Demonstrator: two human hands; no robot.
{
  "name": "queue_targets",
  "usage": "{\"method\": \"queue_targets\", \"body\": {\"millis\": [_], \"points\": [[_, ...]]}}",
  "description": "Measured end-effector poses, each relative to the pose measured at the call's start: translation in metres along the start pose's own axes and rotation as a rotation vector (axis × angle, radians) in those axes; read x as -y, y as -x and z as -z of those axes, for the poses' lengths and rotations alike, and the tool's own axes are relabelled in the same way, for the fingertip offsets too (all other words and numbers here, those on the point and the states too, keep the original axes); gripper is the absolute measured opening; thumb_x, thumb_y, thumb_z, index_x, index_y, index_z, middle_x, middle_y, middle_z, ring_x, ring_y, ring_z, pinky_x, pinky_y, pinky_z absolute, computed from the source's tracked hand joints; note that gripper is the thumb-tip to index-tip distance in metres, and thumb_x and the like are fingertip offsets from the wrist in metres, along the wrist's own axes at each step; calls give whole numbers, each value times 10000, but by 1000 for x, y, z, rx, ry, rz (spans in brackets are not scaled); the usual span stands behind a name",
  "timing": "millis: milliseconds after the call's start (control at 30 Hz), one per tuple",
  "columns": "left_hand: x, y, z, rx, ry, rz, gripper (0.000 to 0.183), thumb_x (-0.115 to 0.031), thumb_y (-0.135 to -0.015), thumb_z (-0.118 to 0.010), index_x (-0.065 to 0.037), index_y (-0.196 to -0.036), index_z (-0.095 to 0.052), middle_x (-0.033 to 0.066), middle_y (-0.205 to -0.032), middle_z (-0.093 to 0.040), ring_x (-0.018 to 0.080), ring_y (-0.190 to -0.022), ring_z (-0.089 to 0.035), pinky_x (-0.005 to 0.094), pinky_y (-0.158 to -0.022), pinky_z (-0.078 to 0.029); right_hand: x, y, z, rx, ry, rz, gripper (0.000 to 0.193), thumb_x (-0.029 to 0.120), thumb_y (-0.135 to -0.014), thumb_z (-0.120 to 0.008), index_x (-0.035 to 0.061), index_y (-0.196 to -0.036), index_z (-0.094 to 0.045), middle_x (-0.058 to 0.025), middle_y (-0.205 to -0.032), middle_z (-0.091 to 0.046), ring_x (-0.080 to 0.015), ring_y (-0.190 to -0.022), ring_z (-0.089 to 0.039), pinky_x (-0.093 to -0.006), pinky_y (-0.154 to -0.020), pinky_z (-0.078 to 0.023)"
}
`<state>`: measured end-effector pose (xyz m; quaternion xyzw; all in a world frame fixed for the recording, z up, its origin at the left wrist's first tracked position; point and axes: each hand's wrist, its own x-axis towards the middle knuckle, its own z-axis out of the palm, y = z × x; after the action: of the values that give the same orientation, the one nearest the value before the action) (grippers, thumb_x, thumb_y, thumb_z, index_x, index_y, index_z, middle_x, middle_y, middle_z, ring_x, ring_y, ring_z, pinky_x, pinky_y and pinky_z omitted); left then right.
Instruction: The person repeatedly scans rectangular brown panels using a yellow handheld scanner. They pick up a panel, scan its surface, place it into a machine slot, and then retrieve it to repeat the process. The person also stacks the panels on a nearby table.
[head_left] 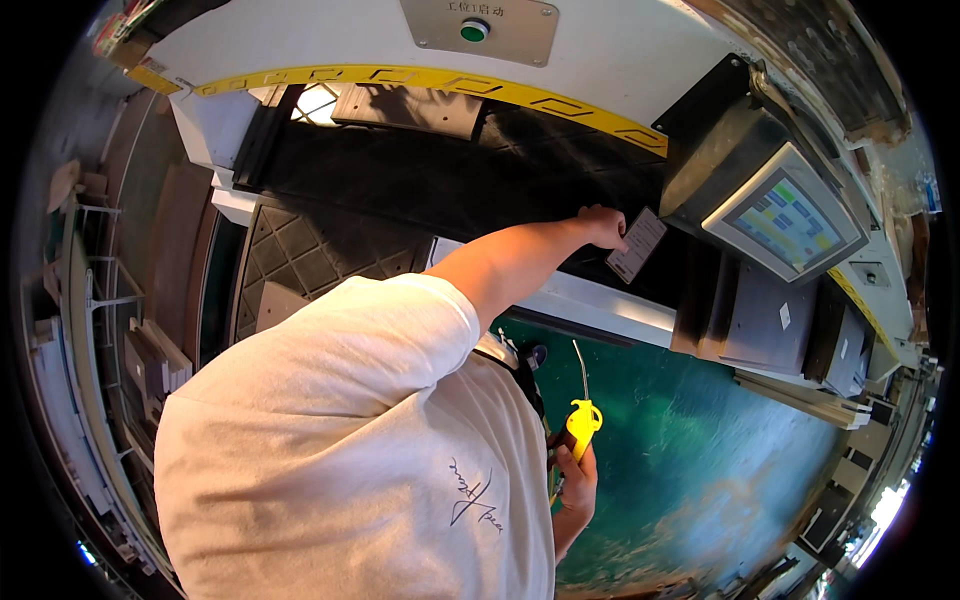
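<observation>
My left arm reaches across a dark machine bed. My left hand (604, 228) is closed, with its fingertips at the near edge of a small grey rectangular printed card (637, 247). The card stands tilted just below a touch-screen panel. Lower down, beside my waist, my right hand (577, 478) is wrapped around a yellow air blow gun (583, 424). Its thin bent metal nozzle (582, 368) points up, away from my hand. Part of the blow gun's handle is hidden by my fingers.
The lit touch screen (783, 222) juts out at the right. A green push button (474, 32) sits on a metal plate above a yellow strip (440, 84). Brown boards (765, 315) stand stacked at right. A light board (410, 108) lies inside the machine. Racks with panels line the left.
</observation>
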<state>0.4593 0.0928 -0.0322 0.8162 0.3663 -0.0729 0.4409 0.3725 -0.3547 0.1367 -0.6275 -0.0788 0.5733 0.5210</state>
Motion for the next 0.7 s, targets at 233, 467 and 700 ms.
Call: {"method": "queue_targets", "body": {"millis": [233, 467, 700], "points": [[-3, 1, -2, 4, -69, -3, 588, -527, -693, -901, -202, -1142, -706, 65, -1180, -730, 314, -1273, -585, 528, -1056, -416, 18, -12, 0, 95, 133, -75, 327, 103, -978, -662, 34, -1290, -591, -70, -1095, -672, -175, -911, -628, -315, -757, -531], [-5, -1, -10, -23, -62, 17, 415, -460, -774, -848, -211, -1083, -727, 42, -1150, -738, 300, -1243, -599, 531, -1034, -423, 29, -21, 0, 116, 245, -119, 306, 72, -963, -638, 27, -1263, -594, -64, -1073, -664, -170, -888, -608, -317, -762, -524], [-3, -7, -8, -20, -14, 49, 350, -462, -868, -774, -214, -1115, -773, 59, -1186, -745, 299, -1279, -588, 533, -1075, -409, 28, -21, 2, 113, 240, -98, 361, 202, -972, -706, 21, -1267, -604, -42, -1039, -674, -140, -836, -587, -294, -756, -504]]}}
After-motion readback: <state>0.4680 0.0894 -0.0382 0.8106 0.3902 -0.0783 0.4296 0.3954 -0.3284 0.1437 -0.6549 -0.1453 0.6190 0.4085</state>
